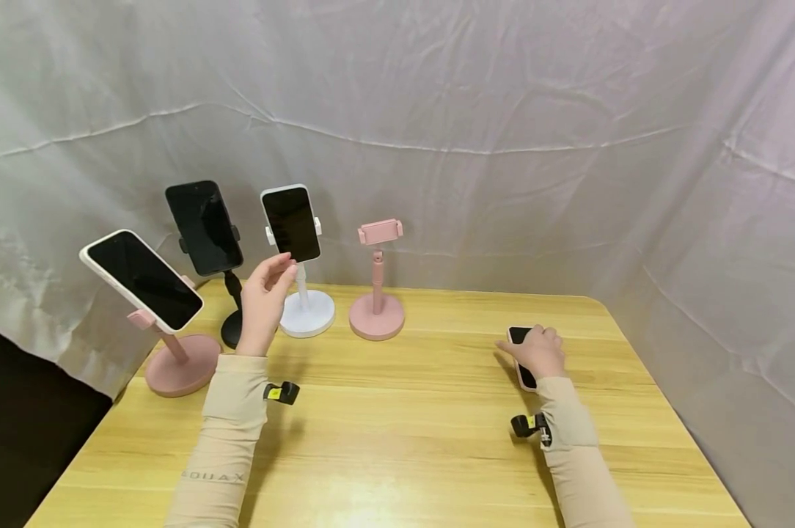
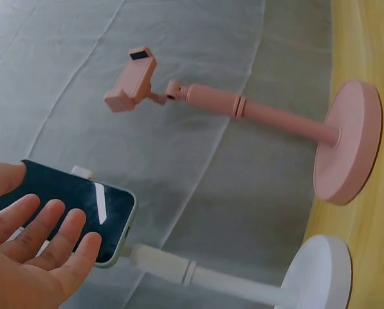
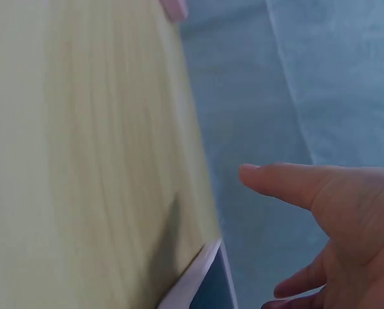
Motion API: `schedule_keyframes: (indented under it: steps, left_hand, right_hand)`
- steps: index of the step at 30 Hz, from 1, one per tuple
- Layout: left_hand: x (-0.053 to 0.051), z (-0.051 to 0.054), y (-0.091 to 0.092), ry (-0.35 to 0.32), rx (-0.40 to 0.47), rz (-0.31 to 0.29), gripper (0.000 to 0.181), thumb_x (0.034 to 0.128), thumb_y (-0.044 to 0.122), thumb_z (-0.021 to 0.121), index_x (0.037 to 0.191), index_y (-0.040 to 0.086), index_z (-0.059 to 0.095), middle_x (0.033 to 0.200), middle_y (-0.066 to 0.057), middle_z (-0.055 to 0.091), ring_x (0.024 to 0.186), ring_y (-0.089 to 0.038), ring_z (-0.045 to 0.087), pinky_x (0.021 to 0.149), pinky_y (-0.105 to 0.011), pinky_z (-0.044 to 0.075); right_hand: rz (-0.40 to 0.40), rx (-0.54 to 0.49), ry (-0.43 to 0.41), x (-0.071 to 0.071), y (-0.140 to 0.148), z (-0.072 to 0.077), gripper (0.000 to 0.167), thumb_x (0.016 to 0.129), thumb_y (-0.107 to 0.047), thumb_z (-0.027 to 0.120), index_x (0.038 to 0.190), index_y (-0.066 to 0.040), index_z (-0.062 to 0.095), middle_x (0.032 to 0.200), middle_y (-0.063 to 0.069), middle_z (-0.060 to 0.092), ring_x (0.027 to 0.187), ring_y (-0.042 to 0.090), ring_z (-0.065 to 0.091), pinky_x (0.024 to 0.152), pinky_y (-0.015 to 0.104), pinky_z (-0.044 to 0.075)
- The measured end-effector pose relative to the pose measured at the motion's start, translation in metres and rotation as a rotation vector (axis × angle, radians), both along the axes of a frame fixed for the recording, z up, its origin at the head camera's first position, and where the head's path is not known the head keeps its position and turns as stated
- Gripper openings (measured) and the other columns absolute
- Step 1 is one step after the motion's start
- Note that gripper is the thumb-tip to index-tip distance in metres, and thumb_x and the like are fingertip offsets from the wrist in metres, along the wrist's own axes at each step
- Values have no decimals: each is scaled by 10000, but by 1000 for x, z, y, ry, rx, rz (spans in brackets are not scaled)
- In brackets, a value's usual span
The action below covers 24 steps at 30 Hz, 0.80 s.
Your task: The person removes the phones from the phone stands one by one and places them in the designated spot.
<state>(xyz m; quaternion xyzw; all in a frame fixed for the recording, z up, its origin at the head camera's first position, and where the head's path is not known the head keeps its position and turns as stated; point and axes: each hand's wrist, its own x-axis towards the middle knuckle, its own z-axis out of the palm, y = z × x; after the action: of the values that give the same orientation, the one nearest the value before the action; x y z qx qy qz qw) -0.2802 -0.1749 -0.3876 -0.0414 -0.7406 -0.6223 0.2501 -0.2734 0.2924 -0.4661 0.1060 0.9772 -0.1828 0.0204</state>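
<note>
The person's right hand [image 1: 543, 353], thumb stretched out and fingers loose, hung over a pink-cased smartphone [image 1: 526, 379] lying toward the far right corner of the wooden worktop [image 1: 404, 440], while the left hand [image 1: 263, 301], fingers relaxed and slightly spread, hovered before the white phone stand [image 1: 314, 317] near the far edge.

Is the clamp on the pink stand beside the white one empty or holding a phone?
Empty: the clamp on that pink stand shows its bare plate in the head and left wrist views.
</note>
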Motion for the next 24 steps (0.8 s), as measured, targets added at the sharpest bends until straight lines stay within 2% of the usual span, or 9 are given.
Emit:
schedule_keyframes:
  steps: [4,8,13,16,24]
  left_hand:
    - [-2,0,-6,11,-31,37,394,964,292,615,1304,92,605,1273,-118,639,1077,-25,583,1008,-245,459]
    - [-7,1,-12,18,-52,81,413,958,337,617,1302,109,606,1280,-100,633,1141,-107,586,1041,-318,449]
    - [-16,3,-19,27,-54,143,386,961,309,616,1285,100,614,1266,-114,640,1123,-123,597,1005,-247,457]
    - [-22,4,-23,29,-55,169,369,964,291,614,1278,97,616,1261,-108,642,1118,-133,600,976,-213,458]
    - [-38,6,-29,58,-72,198,359,949,281,637,1248,84,608,1239,-85,649,1098,-190,617,931,-201,469]
  right_hand:
    - [40,-26,87,2,-18,8,1013,859,-617,602,1426,161,287,1365,421,365,1259,577,342,1005,654,366]
    - [79,-135,230,1,-41,13,904,867,-556,637,1443,79,350,1355,359,456,1259,524,414,1032,621,378]
    - [158,-269,355,-1,-76,26,783,883,-499,661,1428,7,418,1333,266,525,1222,415,497,997,555,441]
    - [206,-309,425,-3,-98,36,739,881,-466,680,1407,0,452,1305,234,555,1198,373,527,986,521,456]
    - [294,-408,535,-13,-154,61,638,884,-402,702,1358,-16,518,1182,194,607,1117,324,576,962,473,480]
